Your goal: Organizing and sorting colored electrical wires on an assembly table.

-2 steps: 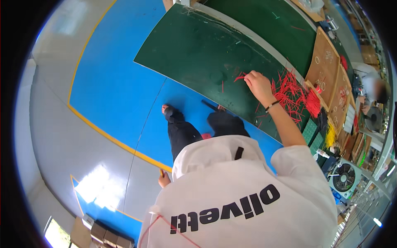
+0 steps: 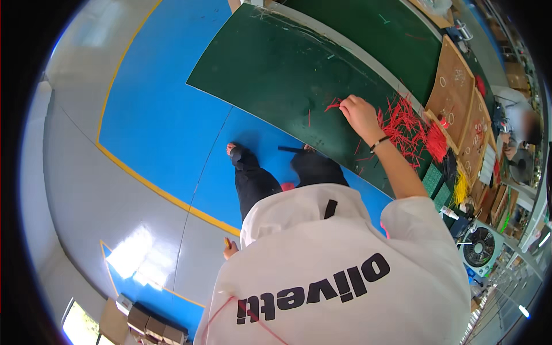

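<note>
My right hand [image 2: 360, 115] reaches over the green table [image 2: 270, 69], its fingers pinched on a few short red wires [image 2: 332, 106] that stick out to the left. Just right of it spreads a loose heap of red wires [image 2: 402, 129], with a denser bundle of red wires [image 2: 436, 144] at its right end. One single red wire [image 2: 309, 118] lies apart near the table's front edge. Low on the left, mostly hidden by my white shirt, my left hand [image 2: 230, 250] is closed round a small yellow-orange object [image 2: 226, 242]; its kind cannot be made out.
Brown boards [image 2: 451, 86] with small rings stand at the table's right. Below them are green blocks [image 2: 432, 179], yellow wires [image 2: 460, 188], a small white bottle [image 2: 449, 213] and a fan [image 2: 479, 246]. Another person [image 2: 517, 118] sits at the far right. Blue floor [image 2: 167, 86] extends leftward.
The view has shifted slightly. My right hand keeps its pinch on the red wires at nearly the same spot, and my left hand stays low at the left.
</note>
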Demonstrator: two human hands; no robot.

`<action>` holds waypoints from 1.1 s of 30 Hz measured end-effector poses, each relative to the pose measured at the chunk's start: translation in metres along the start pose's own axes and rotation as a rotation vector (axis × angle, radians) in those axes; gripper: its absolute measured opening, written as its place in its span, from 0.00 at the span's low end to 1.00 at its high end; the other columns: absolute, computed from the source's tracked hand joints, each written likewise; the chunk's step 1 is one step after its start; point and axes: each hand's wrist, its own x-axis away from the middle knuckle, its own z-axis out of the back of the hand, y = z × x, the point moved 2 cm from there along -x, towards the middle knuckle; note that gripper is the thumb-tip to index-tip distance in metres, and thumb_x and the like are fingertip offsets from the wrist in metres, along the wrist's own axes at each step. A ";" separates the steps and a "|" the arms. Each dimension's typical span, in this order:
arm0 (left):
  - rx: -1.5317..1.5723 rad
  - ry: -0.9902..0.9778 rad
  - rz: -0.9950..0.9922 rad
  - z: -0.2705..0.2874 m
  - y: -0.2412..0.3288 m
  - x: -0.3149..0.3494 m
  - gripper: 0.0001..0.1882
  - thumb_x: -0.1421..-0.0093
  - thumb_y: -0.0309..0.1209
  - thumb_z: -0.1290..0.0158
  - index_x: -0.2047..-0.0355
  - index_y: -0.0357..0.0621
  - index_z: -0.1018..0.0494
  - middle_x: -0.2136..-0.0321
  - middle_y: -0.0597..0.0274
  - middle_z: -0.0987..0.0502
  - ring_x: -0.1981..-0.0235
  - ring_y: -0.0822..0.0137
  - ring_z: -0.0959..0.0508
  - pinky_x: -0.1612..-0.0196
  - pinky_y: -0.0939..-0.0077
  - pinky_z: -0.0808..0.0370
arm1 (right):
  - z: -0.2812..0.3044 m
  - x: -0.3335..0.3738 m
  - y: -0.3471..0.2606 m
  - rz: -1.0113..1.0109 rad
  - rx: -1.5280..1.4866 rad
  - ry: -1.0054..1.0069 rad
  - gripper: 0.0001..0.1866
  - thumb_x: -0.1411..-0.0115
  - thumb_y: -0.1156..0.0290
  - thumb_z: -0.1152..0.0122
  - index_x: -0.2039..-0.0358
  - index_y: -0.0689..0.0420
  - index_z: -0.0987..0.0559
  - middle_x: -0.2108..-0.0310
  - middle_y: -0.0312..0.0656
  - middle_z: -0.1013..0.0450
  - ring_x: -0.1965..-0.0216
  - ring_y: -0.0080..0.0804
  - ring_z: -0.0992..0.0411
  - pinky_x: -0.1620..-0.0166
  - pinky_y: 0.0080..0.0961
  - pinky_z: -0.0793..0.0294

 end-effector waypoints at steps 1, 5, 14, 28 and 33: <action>-0.045 -0.018 0.052 -0.018 -0.041 0.012 0.18 0.48 0.39 0.52 0.62 0.39 0.28 0.76 0.47 0.25 0.77 0.63 0.25 0.71 0.67 0.31 | -0.009 -0.005 -0.001 0.045 -0.024 -0.023 0.05 0.51 0.67 0.46 0.78 0.54 0.29 0.76 0.35 0.35 0.71 0.31 0.32 0.70 0.28 0.32; 0.005 -0.002 -0.014 0.013 0.000 0.006 0.19 0.48 0.39 0.52 0.61 0.39 0.28 0.76 0.47 0.25 0.76 0.65 0.25 0.70 0.68 0.31 | -0.007 -0.016 0.002 0.169 0.128 -0.139 0.05 0.53 0.69 0.47 0.78 0.56 0.29 0.76 0.36 0.35 0.73 0.30 0.31 0.71 0.27 0.32; 0.143 0.020 -0.186 0.099 0.216 -0.007 0.20 0.48 0.39 0.51 0.59 0.39 0.29 0.74 0.49 0.24 0.75 0.69 0.26 0.70 0.71 0.31 | -0.010 -0.006 0.006 0.276 0.234 -0.150 0.05 0.55 0.70 0.49 0.78 0.56 0.30 0.76 0.38 0.35 0.75 0.31 0.31 0.72 0.26 0.33; 0.236 0.022 -0.357 0.128 0.280 -0.053 0.16 0.48 0.39 0.50 0.77 0.35 0.29 0.87 0.64 0.34 0.84 0.74 0.37 0.79 0.73 0.39 | -0.004 -0.008 -0.005 0.062 0.190 -0.187 0.05 0.55 0.71 0.47 0.76 0.58 0.29 0.75 0.38 0.34 0.72 0.32 0.30 0.70 0.28 0.29; 0.214 -0.004 -0.353 0.107 0.258 -0.047 0.15 0.48 0.38 0.50 0.76 0.35 0.29 0.88 0.64 0.34 0.84 0.74 0.37 0.79 0.73 0.39 | -0.016 0.001 -0.017 -0.015 0.266 -0.200 0.06 0.57 0.70 0.47 0.77 0.58 0.29 0.76 0.40 0.33 0.75 0.32 0.29 0.74 0.28 0.28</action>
